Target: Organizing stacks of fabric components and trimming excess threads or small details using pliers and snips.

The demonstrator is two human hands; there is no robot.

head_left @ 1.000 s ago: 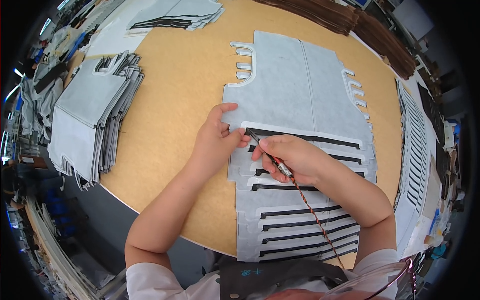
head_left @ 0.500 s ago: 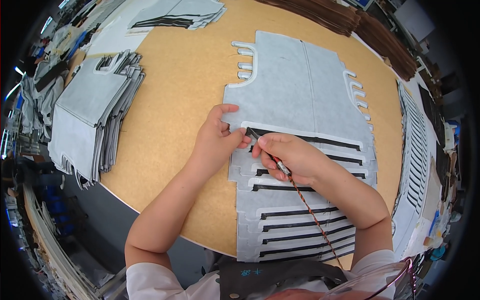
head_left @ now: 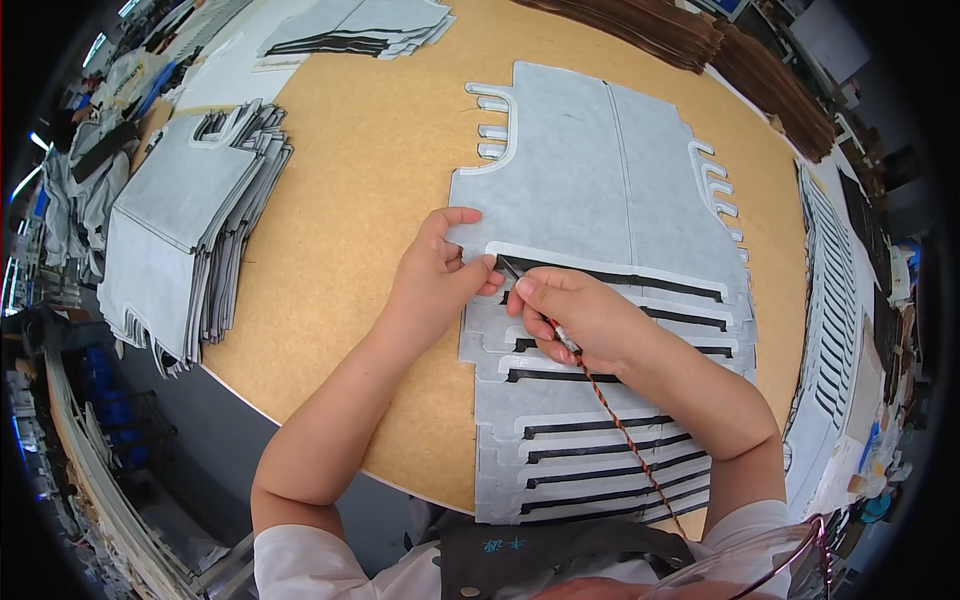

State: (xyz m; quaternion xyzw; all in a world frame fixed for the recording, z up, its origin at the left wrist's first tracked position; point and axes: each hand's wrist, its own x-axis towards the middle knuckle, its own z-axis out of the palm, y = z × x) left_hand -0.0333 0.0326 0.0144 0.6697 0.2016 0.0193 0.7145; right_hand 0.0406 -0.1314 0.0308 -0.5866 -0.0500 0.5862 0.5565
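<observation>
A pale grey fabric panel (head_left: 570, 150), notched along its sides and crossed by several black strips in white-edged slots, lies in front of me. My left hand (head_left: 445, 270) rests at its left edge, thumb and curled fingers pressed together by the left end of the uppermost black strip (head_left: 650, 281). The index finger arches away, and a small dark bit shows between the fingers; what they grip is hidden. My right hand (head_left: 575, 310) holds a slim pen-like tool (head_left: 564, 337) with a twisted orange-and-black cord (head_left: 625, 432). Its dark tip meets that strip's end, beside my left thumb.
A stack of similar grey panels (head_left: 180, 190) stands on the tan table (head_left: 340, 190) at the left. More panels (head_left: 360, 25) lie at the far left. Brown bundled material (head_left: 765, 90) runs along the far right edge, and a slotted pile (head_left: 825, 290) lies at the right.
The tool in my right hand has tilted slightly, its tip staying near the strip's left end. The panel has shifted a touch to the right. My left hand has barely moved.
</observation>
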